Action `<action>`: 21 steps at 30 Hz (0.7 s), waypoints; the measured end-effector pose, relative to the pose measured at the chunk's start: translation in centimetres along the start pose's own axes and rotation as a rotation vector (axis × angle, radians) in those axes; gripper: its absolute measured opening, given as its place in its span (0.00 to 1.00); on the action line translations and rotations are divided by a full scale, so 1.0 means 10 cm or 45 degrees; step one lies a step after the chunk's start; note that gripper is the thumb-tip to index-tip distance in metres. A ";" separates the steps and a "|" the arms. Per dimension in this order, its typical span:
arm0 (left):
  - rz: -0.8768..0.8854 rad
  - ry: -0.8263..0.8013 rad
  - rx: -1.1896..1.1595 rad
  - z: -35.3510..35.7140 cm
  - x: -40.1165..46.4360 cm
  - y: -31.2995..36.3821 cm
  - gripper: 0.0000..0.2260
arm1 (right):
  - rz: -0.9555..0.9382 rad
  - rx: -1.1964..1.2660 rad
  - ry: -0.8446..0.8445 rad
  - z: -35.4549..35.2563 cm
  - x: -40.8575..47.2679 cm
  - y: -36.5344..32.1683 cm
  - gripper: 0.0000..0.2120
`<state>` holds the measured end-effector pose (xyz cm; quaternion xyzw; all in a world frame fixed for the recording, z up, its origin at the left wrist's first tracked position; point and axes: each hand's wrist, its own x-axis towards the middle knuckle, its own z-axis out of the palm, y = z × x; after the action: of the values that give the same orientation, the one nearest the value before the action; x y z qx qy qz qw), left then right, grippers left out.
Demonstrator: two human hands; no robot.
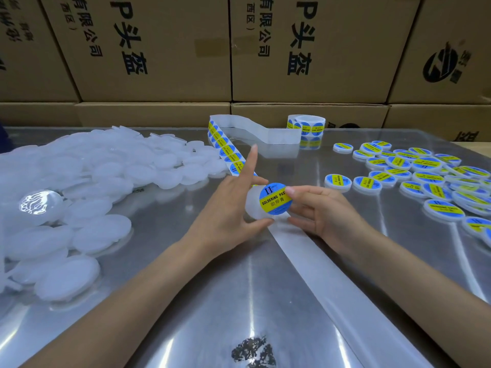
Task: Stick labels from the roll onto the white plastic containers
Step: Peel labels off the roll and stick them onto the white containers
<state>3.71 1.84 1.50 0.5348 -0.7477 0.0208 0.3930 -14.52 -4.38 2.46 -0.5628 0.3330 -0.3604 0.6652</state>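
Observation:
My left hand (pixel 233 203) holds a white plastic container (pixel 256 205) above the table, thumb under it, index finger sticking straight up. A round blue-and-yellow label (pixel 275 199) lies over the container's face. My right hand (pixel 318 211) pinches the label's right edge with thumb and fingers. The label strip (pixel 225 150) runs from under my hands back to the roll (pixel 308 126) at the far edge. Its bare backing strip (pixel 318 261) trails toward me on the right.
A large heap of unlabelled white containers (pixel 87 179) fills the left of the shiny metal table (pixel 212 301). Several labelled containers (pixel 425 176) lie scattered at the right. Stacked cardboard boxes (pixel 159 49) wall off the back.

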 end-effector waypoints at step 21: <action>-0.005 0.023 -0.082 0.03 0.00 0.14 0.50 | -0.004 -0.002 0.017 0.09 -0.05 0.01 0.04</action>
<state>2.37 2.31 1.84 0.5232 -0.7434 0.0009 0.4167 -14.02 -3.46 2.49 -0.5613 0.3371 -0.3650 0.6619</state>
